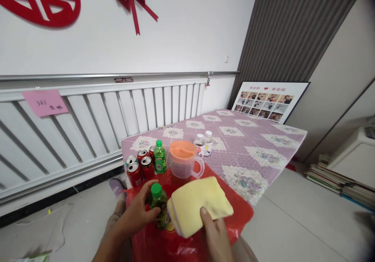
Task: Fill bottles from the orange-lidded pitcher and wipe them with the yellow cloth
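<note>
My left hand (142,206) is closed round a green-capped drink bottle (158,211), which stands upright on a red plastic sheet (234,203). In my right hand (214,230) is a folded yellow cloth (199,201), gripped at its near edge with the thumb on top. The cloth's left end hangs close beside the bottle; whether they touch I cannot tell. Behind my left hand stands a second green bottle (159,158) with a matching cap. A clear plastic jug (179,169) with an orange lid stands just beyond the cloth.
Several opened drink cans (134,174) cluster at the table's left edge. Two small white-capped bottles (208,143) stand behind the jug. A purple patterned cloth (258,137) covers the table, with a radiator (99,113) along the wall and a photo board (269,102) at the far end.
</note>
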`<state>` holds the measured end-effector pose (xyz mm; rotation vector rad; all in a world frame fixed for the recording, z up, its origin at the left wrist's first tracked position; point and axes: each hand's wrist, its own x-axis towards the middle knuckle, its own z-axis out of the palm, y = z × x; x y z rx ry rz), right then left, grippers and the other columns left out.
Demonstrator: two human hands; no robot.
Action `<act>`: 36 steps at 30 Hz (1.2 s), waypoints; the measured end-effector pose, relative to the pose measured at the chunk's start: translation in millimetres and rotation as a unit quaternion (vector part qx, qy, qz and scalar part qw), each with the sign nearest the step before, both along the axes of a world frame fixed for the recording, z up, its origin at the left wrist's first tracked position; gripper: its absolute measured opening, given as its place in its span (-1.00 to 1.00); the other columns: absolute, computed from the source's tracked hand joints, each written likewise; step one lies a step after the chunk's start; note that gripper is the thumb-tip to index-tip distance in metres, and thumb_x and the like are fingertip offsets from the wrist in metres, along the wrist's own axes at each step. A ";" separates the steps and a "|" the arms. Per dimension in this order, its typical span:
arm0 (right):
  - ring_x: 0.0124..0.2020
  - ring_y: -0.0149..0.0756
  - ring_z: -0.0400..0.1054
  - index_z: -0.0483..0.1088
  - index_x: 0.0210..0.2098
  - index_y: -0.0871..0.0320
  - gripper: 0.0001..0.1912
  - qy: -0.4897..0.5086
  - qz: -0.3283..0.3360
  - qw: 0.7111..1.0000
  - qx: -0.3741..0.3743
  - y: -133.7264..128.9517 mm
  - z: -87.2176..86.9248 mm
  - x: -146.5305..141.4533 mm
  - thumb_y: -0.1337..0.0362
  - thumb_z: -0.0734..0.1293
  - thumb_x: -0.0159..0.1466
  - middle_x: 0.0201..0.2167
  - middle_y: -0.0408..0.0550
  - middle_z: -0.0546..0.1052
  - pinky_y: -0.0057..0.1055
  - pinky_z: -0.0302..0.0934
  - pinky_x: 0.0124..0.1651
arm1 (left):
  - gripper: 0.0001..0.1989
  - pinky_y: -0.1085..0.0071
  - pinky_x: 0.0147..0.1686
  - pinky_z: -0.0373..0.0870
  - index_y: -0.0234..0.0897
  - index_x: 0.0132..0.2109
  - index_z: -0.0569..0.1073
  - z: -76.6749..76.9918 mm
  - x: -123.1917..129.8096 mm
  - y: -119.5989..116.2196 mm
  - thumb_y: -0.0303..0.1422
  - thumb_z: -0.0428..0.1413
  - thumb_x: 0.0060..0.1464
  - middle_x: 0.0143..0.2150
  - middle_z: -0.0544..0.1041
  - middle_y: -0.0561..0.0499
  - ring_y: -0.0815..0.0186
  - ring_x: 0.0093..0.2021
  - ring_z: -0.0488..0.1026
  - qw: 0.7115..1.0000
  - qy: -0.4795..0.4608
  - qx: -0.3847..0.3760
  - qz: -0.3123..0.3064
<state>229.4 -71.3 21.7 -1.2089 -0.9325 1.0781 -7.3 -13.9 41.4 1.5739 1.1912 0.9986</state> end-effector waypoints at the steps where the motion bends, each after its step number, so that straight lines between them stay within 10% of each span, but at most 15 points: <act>1: 0.03 0.08 0.44 0.43 0.00 0.08 -0.48 0.050 0.024 0.998 -0.033 12.0 1.4 -1.7 -0.12 0.31 0.18 -0.05 0.10 0.59 -0.03 0.34 0.03 | -0.31 0.23 0.11 0.34 -0.24 0.23 0.18 -2.1 -2.9 0.9 -0.46 0.18 -0.08 0.14 0.44 -0.12 0.13 0.08 0.42 1.000 0.000 -0.002 -0.008; 9: -0.08 0.01 0.50 0.42 -0.05 0.18 -0.45 0.152 0.229 0.959 -0.066 48.4 21.9 -34.0 -0.07 0.41 0.12 -0.10 0.11 0.61 -0.10 0.36 -0.03 | -0.41 0.23 0.12 0.35 -0.18 0.20 0.24 -6.7 -0.9 0.1 -0.39 0.19 0.02 0.14 0.46 -0.10 0.11 0.11 0.41 0.999 -0.022 -0.010 -0.041; 17: -0.05 -0.08 0.48 0.33 0.04 0.16 -0.57 -0.076 0.162 0.984 0.002 85.1 -16.8 -34.0 0.13 0.28 0.22 -0.02 0.06 0.56 -0.17 0.36 -0.04 | -0.42 0.17 0.19 0.26 -0.25 0.19 0.25 -12.4 -3.5 -0.3 -0.38 0.17 0.00 0.19 0.40 -0.15 0.06 0.18 0.35 0.998 -0.049 0.003 -0.047; 27: -0.05 0.08 0.47 0.35 0.10 0.20 -0.45 -0.273 0.103 0.956 -0.015 63.0 -37.7 -21.3 0.21 0.33 0.11 -0.07 0.19 0.58 -0.06 0.27 0.02 | -0.42 0.15 0.20 0.26 -0.24 0.18 0.27 -7.5 0.9 -2.3 -0.42 0.15 -0.02 0.17 0.42 -0.13 0.05 0.18 0.35 0.999 -0.025 0.008 -0.027; 36: -0.03 0.01 0.48 0.09 0.25 0.06 -0.25 0.090 0.166 0.982 -0.006 52.5 -4.0 -34.3 0.04 0.39 0.14 0.08 0.13 0.49 -0.09 0.40 -0.07 | -0.41 0.10 0.22 0.23 -0.25 0.21 0.23 -14.6 -0.2 -2.4 -0.40 0.15 0.01 0.20 0.39 -0.16 0.02 0.23 0.29 0.999 -0.036 0.013 -0.018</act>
